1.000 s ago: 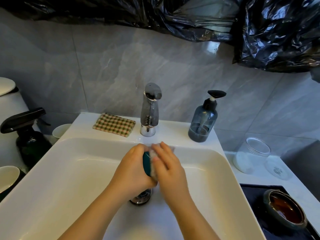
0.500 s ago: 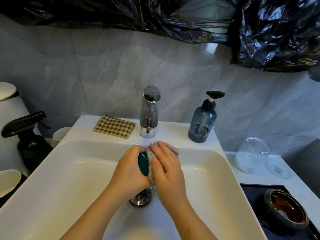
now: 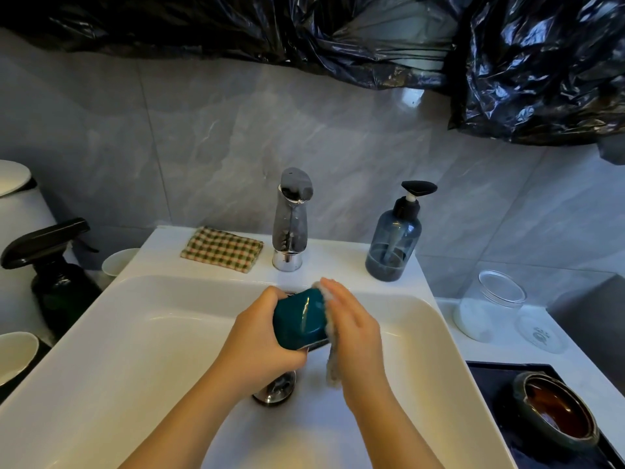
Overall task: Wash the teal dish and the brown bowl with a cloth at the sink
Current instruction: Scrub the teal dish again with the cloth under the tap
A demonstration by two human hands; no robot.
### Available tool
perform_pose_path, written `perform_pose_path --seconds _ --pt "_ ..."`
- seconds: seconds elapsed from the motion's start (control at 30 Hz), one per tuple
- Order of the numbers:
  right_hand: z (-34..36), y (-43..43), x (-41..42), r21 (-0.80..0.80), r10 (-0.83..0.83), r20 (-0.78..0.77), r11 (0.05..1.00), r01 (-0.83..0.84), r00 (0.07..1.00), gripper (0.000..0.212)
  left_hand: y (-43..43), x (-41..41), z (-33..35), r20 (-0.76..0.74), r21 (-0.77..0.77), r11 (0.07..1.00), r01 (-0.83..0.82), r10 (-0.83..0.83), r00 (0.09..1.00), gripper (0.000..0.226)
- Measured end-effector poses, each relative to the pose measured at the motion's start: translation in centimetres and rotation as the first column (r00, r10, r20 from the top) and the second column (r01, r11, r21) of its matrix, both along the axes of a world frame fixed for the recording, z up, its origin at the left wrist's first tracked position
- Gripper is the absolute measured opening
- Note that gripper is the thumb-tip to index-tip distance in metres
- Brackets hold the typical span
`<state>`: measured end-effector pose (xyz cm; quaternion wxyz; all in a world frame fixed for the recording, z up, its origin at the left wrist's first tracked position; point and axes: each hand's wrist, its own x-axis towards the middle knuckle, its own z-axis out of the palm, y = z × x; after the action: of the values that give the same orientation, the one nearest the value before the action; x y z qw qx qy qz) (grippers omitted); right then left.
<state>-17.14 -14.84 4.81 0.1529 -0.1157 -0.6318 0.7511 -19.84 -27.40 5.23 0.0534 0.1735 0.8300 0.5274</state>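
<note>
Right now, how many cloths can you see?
2. One checked cloth lies on the sink rim, left of the tap. One grey cloth is under the right hand, against the teal dish.

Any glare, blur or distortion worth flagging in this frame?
Head view: wide-angle lens bows the sink; a glare streak crosses the teal dish; the right hand and cloth look slightly soft; the black plastic sheeting above glints brightly.

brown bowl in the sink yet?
No, the brown bowl sits on the dark tray to the right of the sink, while the left hand holds the teal dish over it.
</note>
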Motion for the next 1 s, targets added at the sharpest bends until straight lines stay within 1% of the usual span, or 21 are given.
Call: perform_pose_path --seconds 0.03,0.07,0.1,0.13,0.2,0.27,0.3,0.33,0.37,0.43,0.47,0.53,0.57,0.6,0.63,0.7,0.77,0.83,0.9,0.93,1.0 --pt "-0.4 -0.4 0.2 0.237 0.025 -0.049 0.971 -0.013 0.998 0.022 0.0 0.0 0.0 -0.013 -0.008 1.000 -0.008 0.008 1.000 0.052" --pt "-0.9 -0.7 0.1 0.350 0.062 -0.047 0.936 -0.042 0.997 0.025 0.0 0.0 0.0 -0.017 -0.006 1.000 -0.018 0.017 1.000 0.051" --pt "-0.7 -0.8 -0.1 0.285 0.056 -0.032 0.957 -0.045 0.998 0.024 -0.1 -0.1 -0.1 -0.013 0.003 1.000 -0.027 0.027 1.000 0.051" --pt "-0.4 -0.6 -0.3 0.127 0.054 0.004 0.990 -0.054 0.999 0.018 -0.2 -0.1 -0.1 -0.003 0.018 0.999 -0.033 0.033 0.999 0.052" --pt "-0.4 0.1 -0.6 -0.188 0.048 0.103 0.982 -0.028 0.994 0.016 -0.2 -0.1 -0.1 0.032 0.069 0.997 -0.043 0.040 0.999 0.052" --pt "-0.7 0.6 -0.4 -0.494 0.172 0.173 0.867 -0.066 0.970 0.028 0.1 0.0 0.0 0.070 0.136 0.989 -0.057 0.048 0.996 0.050" --pt "-0.5 0.6 -0.1 -0.592 0.221 0.181 0.802 -0.073 0.958 0.037 0.2 0.1 0.0 0.084 0.162 0.985 -0.063 0.050 0.995 0.049" --pt "-0.6 0.7 0.0 -0.632 0.229 0.176 0.772 -0.069 0.957 0.042 0.3 0.1 0.0 0.095 0.176 0.982 -0.066 0.049 0.994 0.048" --pt "-0.4 0.6 0.0 -0.626 0.211 0.171 0.778 -0.060 0.962 0.044 0.3 0.1 0.0 0.099 0.179 0.982 -0.063 0.046 0.994 0.047" --pt "0.1 0.4 -0.3 -0.530 0.127 0.156 0.847 -0.025 0.980 0.036 0.2 0.0 -0.2 0.084 0.149 0.987 -0.060 0.047 0.995 0.047" --pt "0.4 0.2 -0.3 -0.431 0.087 0.134 0.902 -0.021 0.987 0.028 0.1 0.0 -0.2 0.066 0.120 0.991 -0.058 0.050 0.997 0.049" --pt "0.9 -0.3 -0.2 -0.078 0.031 0.064 0.997 -0.026 0.998 0.013 0.1 -0.1 -0.3 0.027 0.062 0.997 -0.054 0.052 0.998 0.052" --pt "0.6 -0.6 0.1 0.091 0.024 0.016 0.996 -0.025 1.000 0.017 0.1 -0.1 -0.3 0.015 0.044 0.998 -0.053 0.052 0.999 0.053" --pt "0.2 -0.6 0.1 0.148 0.025 -0.014 0.989 -0.022 1.000 0.022 0.0 -0.1 -0.2 0.009 0.035 0.998 -0.052 0.052 0.999 0.053" --pt "0.2 -0.7 0.2 0.119 -0.011 -0.035 0.993 0.016 0.999 0.023 0.0 -0.1 -0.2 0.006 0.035 0.998 -0.051 0.051 0.999 0.053" --pt "0.3 -0.5 0.1 -0.104 -0.060 0.032 0.993 0.063 0.998 0.022 0.1 0.0 0.0 0.013 0.050 0.997 -0.056 0.056 0.998 0.052" --pt "0.6 -0.4 -0.1 -0.441 0.032 0.165 0.896 0.044 0.986 0.027 0.2 0.0 0.2 0.039 0.094 0.993 -0.078 0.074 0.996 0.048" --pt "0.5 -0.3 -0.2 -0.533 0.100 0.183 0.846 0.013 0.978 0.034 0.3 0.0 0.2 0.071 0.144 0.985 -0.093 0.083 0.994 0.046" --pt "0.7 -0.3 -0.1 -0.426 0.058 0.106 0.905 -0.008 0.993 0.028 0.2 -0.1 0.0 0.069 0.147 0.985 -0.095 0.085 0.994 0.046" --pt "0.9 -0.3 0.0 -0.317 0.018 0.049 0.948 -0.002 0.999 0.022 0.2 -0.1 -0.1 0.055 0.126 0.987 -0.095 0.088 0.995 0.047" --pt "0.8 -0.5 0.3 0.043 -0.005 -0.072 0.999 0.008 0.997 0.020 0.1 -0.2 -0.3 0.028 0.071 0.993 -0.089 0.087 0.996 0.049"
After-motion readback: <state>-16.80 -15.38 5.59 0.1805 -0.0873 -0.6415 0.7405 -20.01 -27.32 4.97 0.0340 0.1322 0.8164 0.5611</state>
